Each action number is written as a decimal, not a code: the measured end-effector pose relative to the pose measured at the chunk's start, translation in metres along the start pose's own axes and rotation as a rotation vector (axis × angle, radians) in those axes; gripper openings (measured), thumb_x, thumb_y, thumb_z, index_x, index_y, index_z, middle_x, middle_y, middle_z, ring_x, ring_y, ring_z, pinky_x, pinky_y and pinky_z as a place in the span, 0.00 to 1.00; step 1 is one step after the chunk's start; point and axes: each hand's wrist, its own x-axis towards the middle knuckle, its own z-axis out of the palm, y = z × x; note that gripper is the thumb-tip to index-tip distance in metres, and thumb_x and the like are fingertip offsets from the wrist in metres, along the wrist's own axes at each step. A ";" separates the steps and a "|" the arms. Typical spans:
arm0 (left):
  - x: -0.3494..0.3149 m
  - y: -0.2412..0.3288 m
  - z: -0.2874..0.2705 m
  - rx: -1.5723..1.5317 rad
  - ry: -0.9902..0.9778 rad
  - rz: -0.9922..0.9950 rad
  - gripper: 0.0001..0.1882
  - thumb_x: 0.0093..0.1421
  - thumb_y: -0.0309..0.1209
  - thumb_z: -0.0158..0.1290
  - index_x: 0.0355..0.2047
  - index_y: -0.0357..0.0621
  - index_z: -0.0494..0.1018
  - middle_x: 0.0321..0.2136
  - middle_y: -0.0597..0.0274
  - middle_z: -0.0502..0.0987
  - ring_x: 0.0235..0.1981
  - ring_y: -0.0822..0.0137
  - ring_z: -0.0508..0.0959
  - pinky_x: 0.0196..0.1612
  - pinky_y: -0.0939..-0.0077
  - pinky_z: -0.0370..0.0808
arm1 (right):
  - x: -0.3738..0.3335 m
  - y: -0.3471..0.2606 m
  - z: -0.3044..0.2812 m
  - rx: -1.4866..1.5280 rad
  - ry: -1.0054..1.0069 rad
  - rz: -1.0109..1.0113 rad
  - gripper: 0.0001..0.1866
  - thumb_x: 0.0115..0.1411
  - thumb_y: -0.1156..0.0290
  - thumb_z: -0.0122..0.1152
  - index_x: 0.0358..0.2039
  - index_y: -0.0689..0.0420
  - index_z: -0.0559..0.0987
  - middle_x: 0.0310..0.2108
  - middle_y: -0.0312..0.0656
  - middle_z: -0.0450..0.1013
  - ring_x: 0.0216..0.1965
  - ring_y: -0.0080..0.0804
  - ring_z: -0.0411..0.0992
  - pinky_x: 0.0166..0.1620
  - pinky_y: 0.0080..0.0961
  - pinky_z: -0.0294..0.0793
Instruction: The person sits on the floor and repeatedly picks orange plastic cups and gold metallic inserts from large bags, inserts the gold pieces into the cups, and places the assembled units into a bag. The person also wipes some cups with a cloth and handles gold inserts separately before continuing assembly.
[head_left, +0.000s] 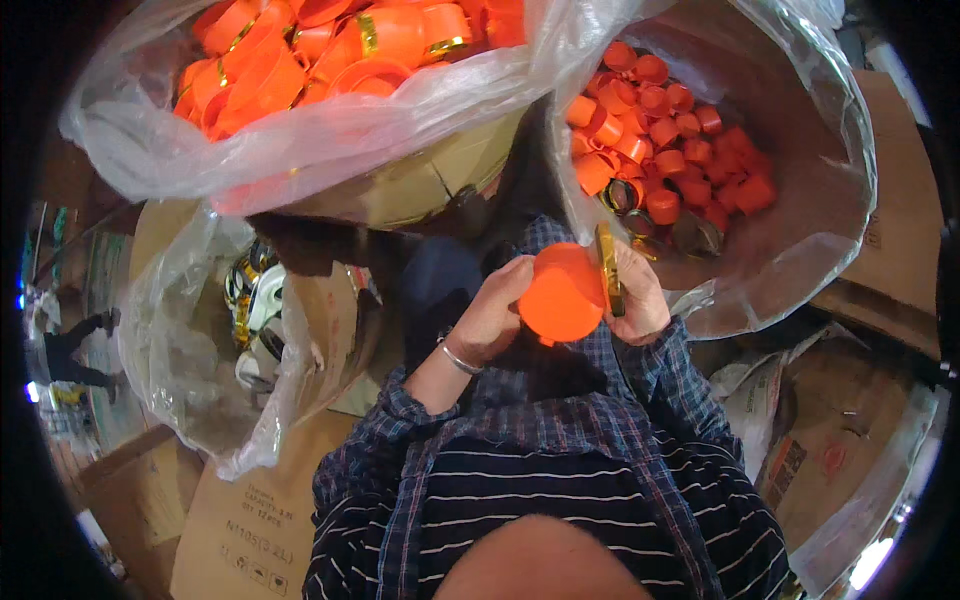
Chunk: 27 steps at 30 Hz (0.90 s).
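Observation:
Over my lap my left hand (495,312) is closed on the left edge of an orange plastic cup (562,295), whose round flat face points up at me. A small tab juts from its lower edge. My right hand (641,298) grips a shiny gold ring (608,268), seen nearly edge-on beside the cup's right side. Whether the ring touches the cup, I cannot tell. The right fingers are partly hidden behind the ring.
A plastic-lined box of orange cups with gold bands (390,38) stands far left. Smaller orange cups (665,150) and gold rings lie in a lined bin (820,190) at far right. On the left, a plastic-lined box (180,330) holds black, white and gold pieces (262,300).

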 end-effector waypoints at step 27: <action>-0.050 0.047 0.011 0.286 0.485 0.679 0.13 0.64 0.32 0.60 0.40 0.41 0.68 0.37 0.65 0.75 0.38 0.78 0.74 0.43 0.82 0.74 | 0.051 0.085 0.103 -1.205 -0.273 -0.830 0.28 0.66 0.59 0.53 0.61 0.63 0.65 0.62 0.57 0.59 0.61 0.57 0.60 0.64 0.45 0.58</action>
